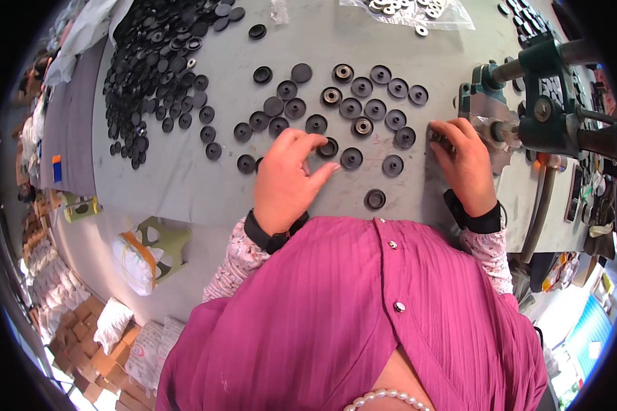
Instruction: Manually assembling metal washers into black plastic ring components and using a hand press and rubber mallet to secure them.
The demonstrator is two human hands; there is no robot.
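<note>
While the left hand (286, 181) is open, finger and thumb apart, by a round black cap (330, 148) at its two o'clock, the right hand (467, 164) curls; whether it holds anything, I cannot tell. A green press (545, 135) stands at its two o'clock.

we have room to pass over the flat grey tabletop (322, 46), between the scattered black round plastic cups (375, 109) and the clear plastic bag of pale rings (456, 17). a dense heap of black plastic discs (161, 65) blocks our way at far left, and a dark green metal press (545, 130) stands just beside our right hand (469, 161).
</note>
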